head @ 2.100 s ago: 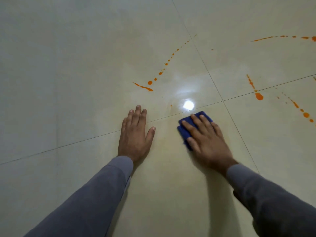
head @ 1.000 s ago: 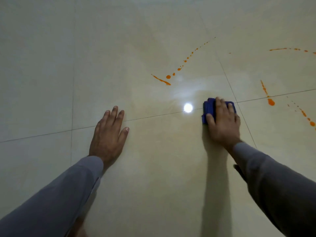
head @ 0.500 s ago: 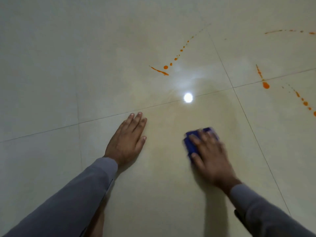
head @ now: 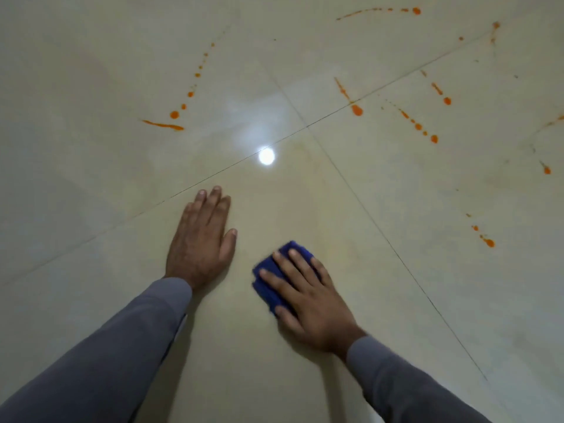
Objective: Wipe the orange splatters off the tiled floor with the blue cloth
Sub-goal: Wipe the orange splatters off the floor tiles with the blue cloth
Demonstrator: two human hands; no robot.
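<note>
A folded blue cloth [head: 268, 282] lies on the cream tiled floor [head: 91, 178], and my right hand [head: 308, 294] presses it flat with straight, spread fingers. Beside it, to the left, my left hand [head: 200, 236] rests palm down on the tile. Orange splatters lie beyond both hands: a streak with a dotted trail [head: 163, 125] at upper left, a blob [head: 356, 110] on a grout line, a dotted line [head: 418, 126] to its right, and more drops [head: 488, 242] at the right.
A bright lamp reflection [head: 266, 156] glares on the tile just ahead of my hands. Thin grout lines [head: 396, 254] cross the floor. A faint yellowish smear tints the tile around the cloth. Further splatters [head: 416, 10] run along the top right.
My right hand swept the cloth out toward the grout crossing, then back toward me; since half a second ago it has slid slightly nearer. The view has tilted, showing more splatters at right.
</note>
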